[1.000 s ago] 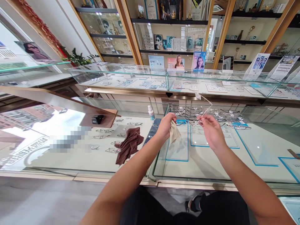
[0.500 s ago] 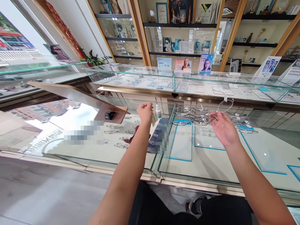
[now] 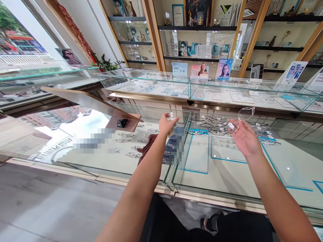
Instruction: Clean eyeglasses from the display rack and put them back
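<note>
My left hand (image 3: 167, 125) reaches out over the glass counter, and its fingers curl round a small spray bottle (image 3: 172, 116) with a white cap. The beige cloth it held a moment ago does not show. My right hand (image 3: 244, 137) is palm up and pinches a thin wire pair of eyeglasses (image 3: 246, 113) with a white tag hanging from it. A brown cloth (image 3: 148, 144) lies on the glass, partly hidden behind my left forearm.
Rows of eyeglasses (image 3: 209, 122) lie inside the glass display counter (image 3: 227, 168) under my hands. A black box (image 3: 121, 123) sits on a wooden board at the left. A second glass counter (image 3: 191, 88) with placards stands behind, and shelves line the wall.
My left hand left the eyeglasses and moved left and forward with the beige cloth to the spray bottle. My right hand kept the eyeglasses and turned palm up.
</note>
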{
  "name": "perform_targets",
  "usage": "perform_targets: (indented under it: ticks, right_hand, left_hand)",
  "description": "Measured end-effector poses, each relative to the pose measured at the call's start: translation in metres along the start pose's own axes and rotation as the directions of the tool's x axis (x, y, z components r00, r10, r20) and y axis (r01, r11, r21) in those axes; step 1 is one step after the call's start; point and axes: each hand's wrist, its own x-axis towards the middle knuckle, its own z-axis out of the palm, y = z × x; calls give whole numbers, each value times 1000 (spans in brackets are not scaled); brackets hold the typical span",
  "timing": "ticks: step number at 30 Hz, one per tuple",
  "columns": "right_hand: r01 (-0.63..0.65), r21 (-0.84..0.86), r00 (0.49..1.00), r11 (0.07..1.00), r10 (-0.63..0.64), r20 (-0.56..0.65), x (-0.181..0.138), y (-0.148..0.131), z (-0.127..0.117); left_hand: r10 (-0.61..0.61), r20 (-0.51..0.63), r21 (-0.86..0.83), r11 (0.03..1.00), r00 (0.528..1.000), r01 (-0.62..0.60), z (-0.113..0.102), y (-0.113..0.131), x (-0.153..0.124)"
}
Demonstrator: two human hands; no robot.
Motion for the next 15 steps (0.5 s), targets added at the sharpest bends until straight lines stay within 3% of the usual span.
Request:
perform_targets:
  ticks: [3,7,11,15]
  right_hand:
    - [-4,-21,1000,1000,4,8,-1,0,2]
    - [-12,-21,1000,1000,12,1,-2,0,3]
    - [-19,-10,1000,1000,19,-5,-2,1,4]
    - [-23,-25,1000,999,23,-2,-3,2,4]
  left_hand:
    - [-25,74,18,1000,997,24,6,-5,0]
    - [-51,91,-32,998,995,54,13,-5,-2]
    - [-54,108,-216,973,993,76,13,11,-4]
    - [20,244,-459,883,970,97,6,41,-14]
